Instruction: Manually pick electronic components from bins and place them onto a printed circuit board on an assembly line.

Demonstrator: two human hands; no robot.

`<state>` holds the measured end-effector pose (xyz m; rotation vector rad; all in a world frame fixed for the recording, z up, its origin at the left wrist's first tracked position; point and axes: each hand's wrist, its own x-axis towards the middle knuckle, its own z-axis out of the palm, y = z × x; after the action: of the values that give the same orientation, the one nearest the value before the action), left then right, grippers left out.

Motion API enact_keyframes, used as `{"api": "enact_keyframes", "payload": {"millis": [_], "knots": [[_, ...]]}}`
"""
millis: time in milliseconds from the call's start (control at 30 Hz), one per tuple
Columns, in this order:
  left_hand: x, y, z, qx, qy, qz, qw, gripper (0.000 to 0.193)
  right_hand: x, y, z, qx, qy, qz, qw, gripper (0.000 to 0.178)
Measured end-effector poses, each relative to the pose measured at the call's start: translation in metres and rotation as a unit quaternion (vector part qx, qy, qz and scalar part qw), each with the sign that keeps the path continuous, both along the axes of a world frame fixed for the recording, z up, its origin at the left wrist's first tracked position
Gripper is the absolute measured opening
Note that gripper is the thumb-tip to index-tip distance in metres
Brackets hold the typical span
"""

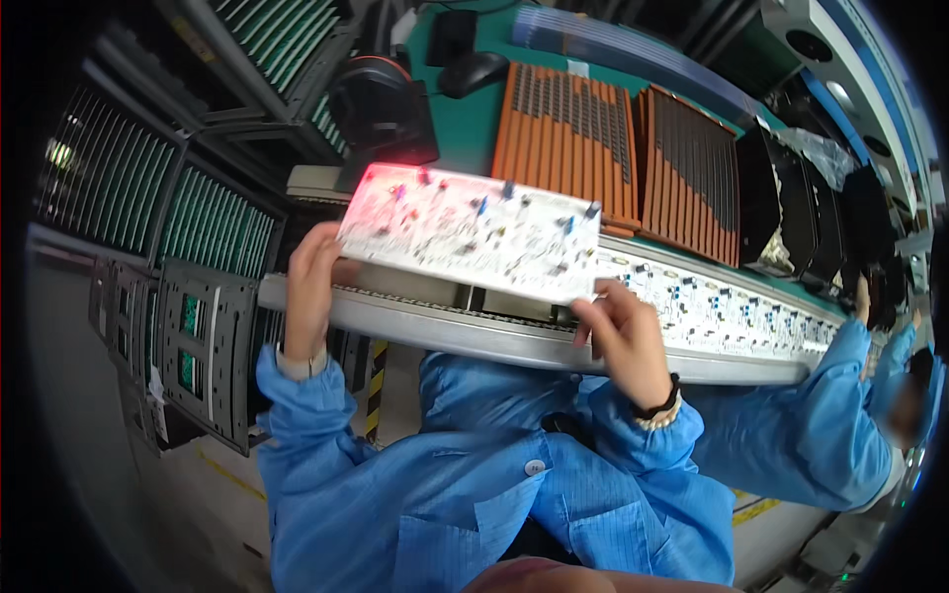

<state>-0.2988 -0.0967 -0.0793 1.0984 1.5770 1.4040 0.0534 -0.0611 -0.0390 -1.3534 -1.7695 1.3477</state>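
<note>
I hold a long white circuit board (474,232) with small components on it, lifted and tilted above the conveyor rail (494,341). My left hand (314,277) grips its left end, which glows red from a light. My right hand (625,341) pinches its lower right corner. Both arms wear blue sleeves, and a dark band sits on my right wrist. More white boards (712,301) lie in a row on the conveyor to the right.
Orange slotted trays (623,138) stand behind the conveyor on a green bench. A black scanner stand (381,109) and a mouse (474,71) sit at the back. Racks of green boards (148,198) fill the left. A co-worker's blue sleeve (840,415) reaches in at right.
</note>
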Motion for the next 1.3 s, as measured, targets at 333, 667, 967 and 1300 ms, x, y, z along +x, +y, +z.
{"api": "enact_keyframes", "payload": {"millis": [333,667,967,1300], "knots": [[0.005,-0.031,-0.053,-0.050,0.327,0.080,0.940,0.019,0.006,-0.015,-0.047,0.144,-0.141,0.042,0.979,0.023],[0.012,-0.034,-0.042,-0.021,0.412,0.023,0.911,0.022,0.007,-0.017,-0.051,0.135,-0.189,0.029,0.972,0.022],[0.015,-0.031,-0.040,-0.078,0.469,0.000,0.880,0.022,0.006,-0.014,-0.057,0.155,-0.216,0.036,0.963,0.025],[0.007,-0.023,-0.042,-0.091,0.519,-0.069,0.847,0.018,0.009,-0.015,-0.051,0.192,-0.270,0.045,0.942,0.024]]}}
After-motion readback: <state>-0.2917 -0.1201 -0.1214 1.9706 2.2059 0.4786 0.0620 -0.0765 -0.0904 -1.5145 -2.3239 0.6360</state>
